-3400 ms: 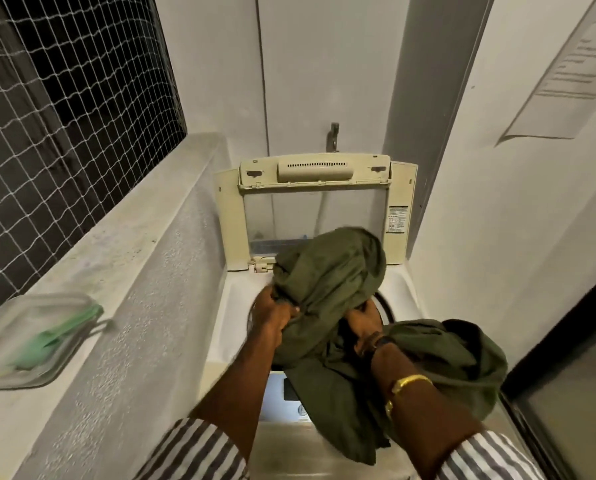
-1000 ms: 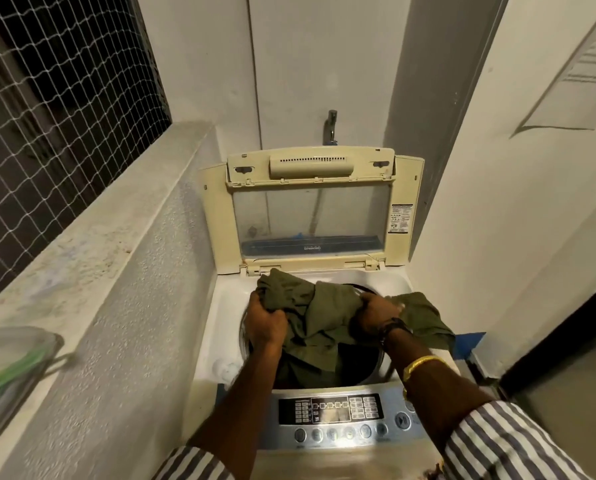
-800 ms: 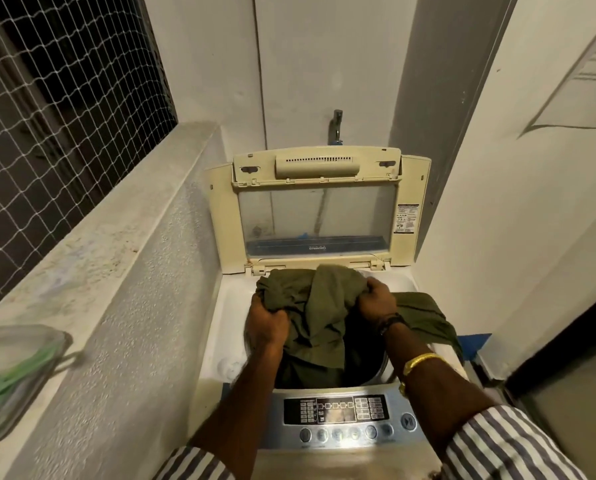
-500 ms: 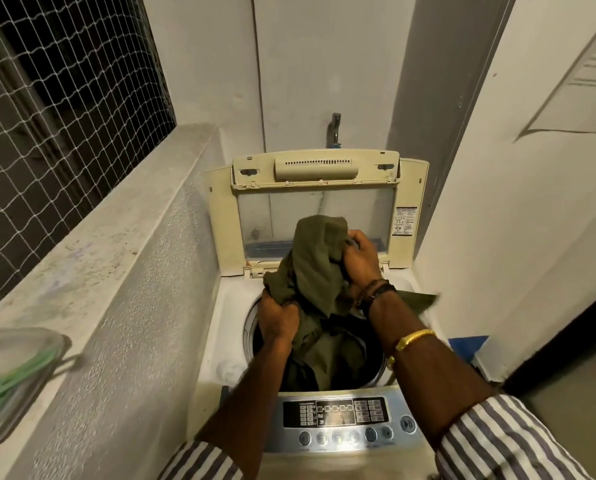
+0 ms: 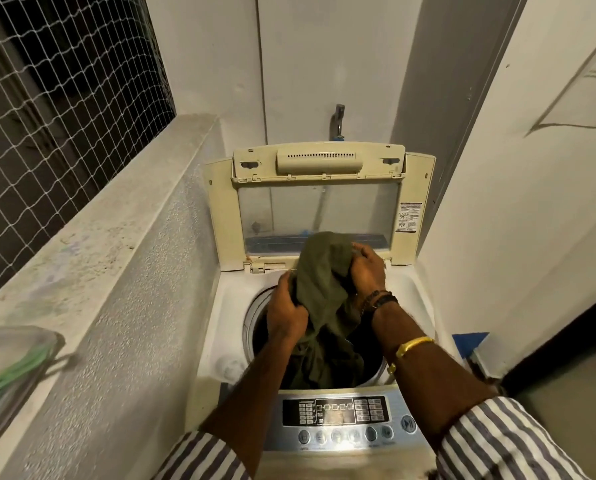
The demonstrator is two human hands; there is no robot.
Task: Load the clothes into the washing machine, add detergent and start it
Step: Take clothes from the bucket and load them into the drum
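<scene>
Compared with half a second back, the loose tail of the olive-green cloth garment (image 5: pixel 324 282) that was draped over the right rim has been pulled in over the drum. Nearest the camera, striped shirt sleeves (image 5: pixel 497 441) are seen, then the grey-blue button control panel (image 5: pixel 336 410) of the white top-loading washing machine (image 5: pixel 227 306). Just past that, the garment is bunched up above the round dark drum opening (image 5: pixel 369 362), with its lower part hanging down inside. It's gripped from both sides: the left hand (image 5: pixel 286 313) is clenched on the lower left fold, and the right hand (image 5: pixel 367 268) is curled round the top, higher and further back. Behind them the cream lid with a clear window (image 5: pixel 220 216) is stood upright, and a metal wall tap (image 5: pixel 338 121) is seen above it.
</scene>
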